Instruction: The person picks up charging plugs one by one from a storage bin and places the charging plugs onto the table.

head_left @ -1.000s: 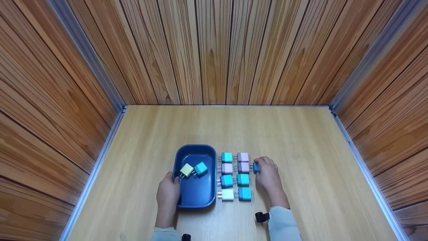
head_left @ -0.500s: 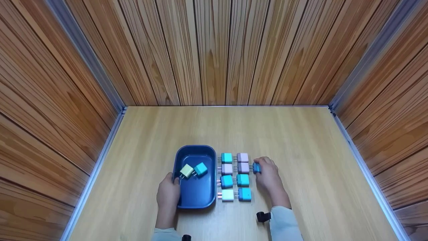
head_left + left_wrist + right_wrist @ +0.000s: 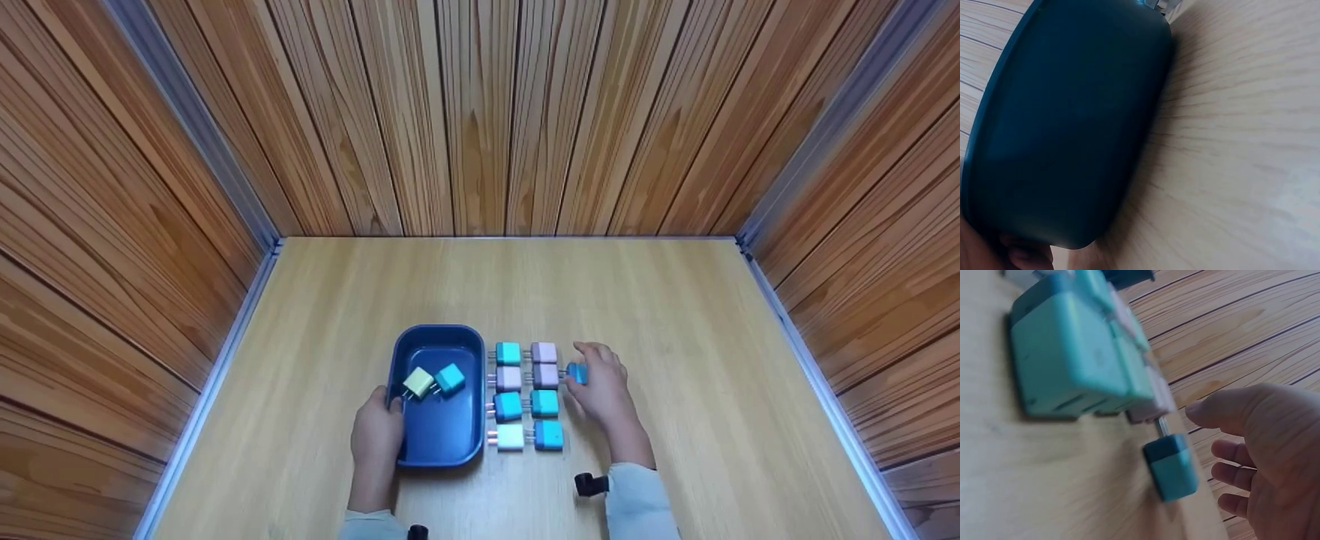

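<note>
My left hand [image 3: 378,427] grips the left rim of a dark blue tray [image 3: 441,447], thumb over the edge; its outer wall [image 3: 1072,112] fills much of the left wrist view. Inside the tray lie a yellow charger plug [image 3: 418,382] and a teal charger plug [image 3: 451,379]. My right hand [image 3: 606,390] stands around a blue charger plug [image 3: 577,373] on the table, thumb and fingers spread apart. In the right wrist view that plug [image 3: 1172,467] lies with its prongs toward a lilac charger plug [image 3: 545,376], apart from my fingers.
Two columns of charger plugs stand between tray and right hand, prongs pointing left: teal [image 3: 508,353], lilac [image 3: 508,377], blue [image 3: 508,406] and pale mint [image 3: 511,437] beside the tray. Wood-plank walls [image 3: 480,120] enclose the table [image 3: 480,277].
My right thumb and fingers have spread away from the blue charger plug, which stays on the table. The left hand and the tray have not moved.
</note>
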`<state>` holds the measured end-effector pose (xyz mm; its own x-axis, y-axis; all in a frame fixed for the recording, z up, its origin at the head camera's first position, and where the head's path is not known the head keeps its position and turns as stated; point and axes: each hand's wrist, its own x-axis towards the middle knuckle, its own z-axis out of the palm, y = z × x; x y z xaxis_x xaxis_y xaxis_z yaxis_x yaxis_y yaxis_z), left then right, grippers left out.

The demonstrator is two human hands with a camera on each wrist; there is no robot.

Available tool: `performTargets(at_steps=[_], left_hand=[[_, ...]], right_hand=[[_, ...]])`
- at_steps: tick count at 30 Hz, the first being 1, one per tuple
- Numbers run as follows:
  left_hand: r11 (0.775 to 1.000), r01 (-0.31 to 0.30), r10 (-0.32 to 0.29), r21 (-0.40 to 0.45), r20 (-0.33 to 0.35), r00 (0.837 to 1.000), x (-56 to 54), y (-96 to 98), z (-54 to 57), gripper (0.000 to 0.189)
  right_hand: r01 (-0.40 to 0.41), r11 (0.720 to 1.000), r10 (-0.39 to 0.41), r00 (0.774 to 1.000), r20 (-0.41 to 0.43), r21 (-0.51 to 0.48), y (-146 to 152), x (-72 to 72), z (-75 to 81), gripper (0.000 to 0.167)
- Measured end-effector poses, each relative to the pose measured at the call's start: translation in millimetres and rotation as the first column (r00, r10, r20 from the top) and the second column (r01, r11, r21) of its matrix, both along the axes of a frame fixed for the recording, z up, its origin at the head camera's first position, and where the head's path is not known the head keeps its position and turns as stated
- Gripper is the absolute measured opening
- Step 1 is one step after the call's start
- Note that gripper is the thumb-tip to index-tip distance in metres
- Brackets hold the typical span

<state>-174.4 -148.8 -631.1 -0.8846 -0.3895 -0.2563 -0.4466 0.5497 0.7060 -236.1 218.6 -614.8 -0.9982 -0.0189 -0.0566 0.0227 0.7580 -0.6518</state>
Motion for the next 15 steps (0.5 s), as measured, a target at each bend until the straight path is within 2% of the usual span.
performTargets(at_steps=[7,11,15], left_hand=[[1.0,0.005,-0.005,-0.008,-0.001,1.0,1.0,-0.4,-0.8,0.025],[1.0,-0.001,0.001,-0.007,0.001,1.0,0.7,-0.7,-0.2,0.021],[0.999,0.007,-0.008,-0.038,-0.041,0.999,0.7,-0.2,-0.6,0.015]], right_hand=[[-0.01,0.999,0.008,0.998,-0.064,-0.03,-16.3,3.1,22.5,0.062],[-0.031,0.998,0.027,0.995,-0.091,-0.046,-32.8,5.2,34.7,0.059],[-0.05,0.997,0.043,0.993,-0.109,-0.061,-52.6,8.2,43.6,0.058]])
